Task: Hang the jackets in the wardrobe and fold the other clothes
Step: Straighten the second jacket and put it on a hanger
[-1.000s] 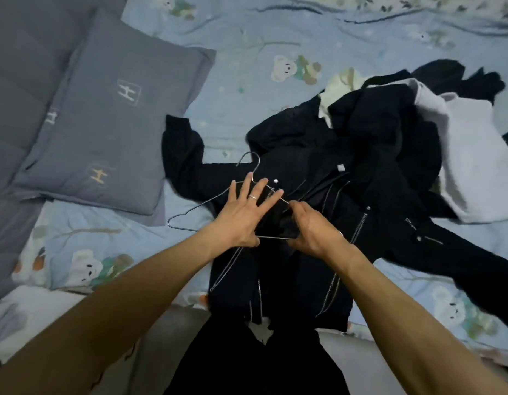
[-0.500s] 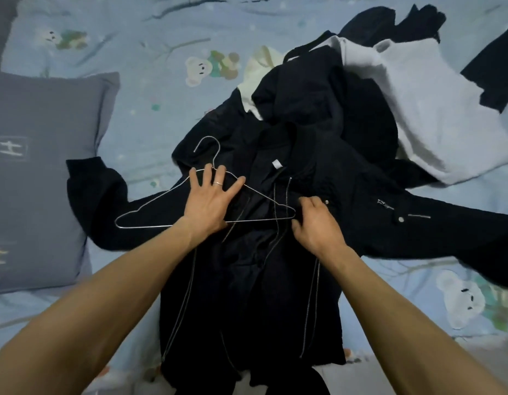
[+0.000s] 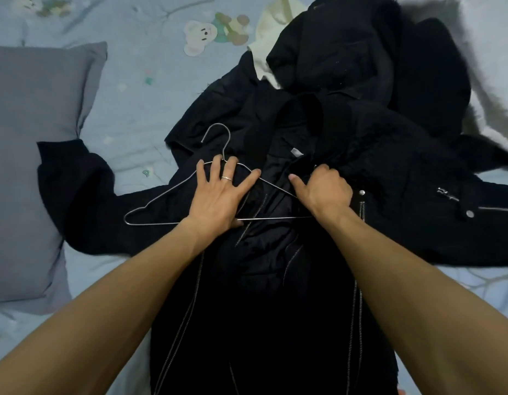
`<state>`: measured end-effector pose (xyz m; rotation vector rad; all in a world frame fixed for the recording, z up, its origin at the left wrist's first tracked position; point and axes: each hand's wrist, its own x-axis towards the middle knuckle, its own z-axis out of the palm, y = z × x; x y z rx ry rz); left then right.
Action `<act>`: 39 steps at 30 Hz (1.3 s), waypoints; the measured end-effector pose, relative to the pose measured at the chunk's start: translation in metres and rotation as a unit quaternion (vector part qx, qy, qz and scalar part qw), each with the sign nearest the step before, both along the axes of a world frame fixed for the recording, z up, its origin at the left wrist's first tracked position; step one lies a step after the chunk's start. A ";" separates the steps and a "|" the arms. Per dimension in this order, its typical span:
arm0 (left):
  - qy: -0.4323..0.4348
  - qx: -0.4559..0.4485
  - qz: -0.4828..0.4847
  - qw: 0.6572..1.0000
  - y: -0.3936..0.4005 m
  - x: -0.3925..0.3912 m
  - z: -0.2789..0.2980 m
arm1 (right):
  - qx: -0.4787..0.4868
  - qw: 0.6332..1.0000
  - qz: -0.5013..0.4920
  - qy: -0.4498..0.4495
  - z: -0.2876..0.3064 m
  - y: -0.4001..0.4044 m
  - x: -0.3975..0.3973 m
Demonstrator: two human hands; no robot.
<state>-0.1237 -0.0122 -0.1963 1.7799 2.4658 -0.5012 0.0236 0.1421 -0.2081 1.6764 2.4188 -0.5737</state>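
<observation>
Jacket (image 3: 275, 280) lies open on the bed (image 3: 150, 81), collar away from us, the wire hanger (image 3: 173, 192) crosswise under our flat, spread left hand (image 3: 221, 198), its right tip beside our right hand (image 3: 324, 189), which pinches the right lapel.

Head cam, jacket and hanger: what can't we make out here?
- Wire hanger: its right end, hidden under the right hand and jacket fabric.
- Black jacket: hem cut off by the bottom edge, right sleeve by the right edge.
- Left hand: palm faces down on the hanger, so contact underneath is unseen.
- Clothes pile: dark, blurred, item count unclear.
</observation>
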 end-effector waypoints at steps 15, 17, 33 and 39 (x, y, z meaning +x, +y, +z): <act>0.025 -0.013 0.006 1.000 -0.007 0.001 0.024 | 0.000 1.000 0.007 -0.022 0.008 -0.005 0.002; 0.016 -0.014 0.005 1.000 -0.008 0.001 0.024 | 0.010 1.000 0.004 -0.002 0.004 -0.005 0.009; -0.012 0.029 -0.007 0.999 0.044 0.035 0.062 | -0.170 0.947 -0.018 0.272 0.057 -0.020 0.083; -0.044 0.049 -0.005 0.998 0.084 0.063 0.046 | -0.095 0.967 0.058 0.230 0.048 0.006 0.104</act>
